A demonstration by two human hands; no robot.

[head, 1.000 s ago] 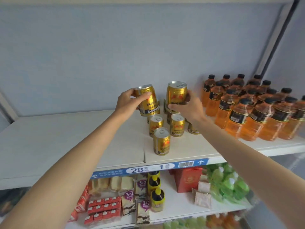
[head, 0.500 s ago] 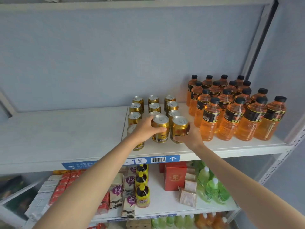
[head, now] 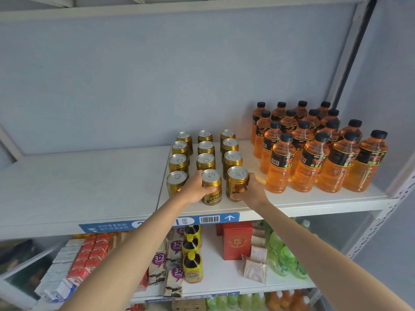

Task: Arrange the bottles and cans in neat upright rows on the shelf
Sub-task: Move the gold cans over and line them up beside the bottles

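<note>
our left hand (head: 195, 190) grips the front-middle gold metal can (head: 211, 187), our right hand (head: 251, 191) the front-right gold metal can (head: 237, 184); both stand upright near the white shelf's (head: 89, 187) front edge, lower than a second ago. behind, can rows; orange plastic bottles (head: 314, 149) right; bare shelf left.

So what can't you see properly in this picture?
All in the head view:
- Label of the front-left can: hidden by the left hand.
- Blue shelf tag: number covered by the left forearm, print too small.
- Back orange bottles: labels hidden by the front bottles.
- Bottom shelf drinks: cut off by the edge.
</note>
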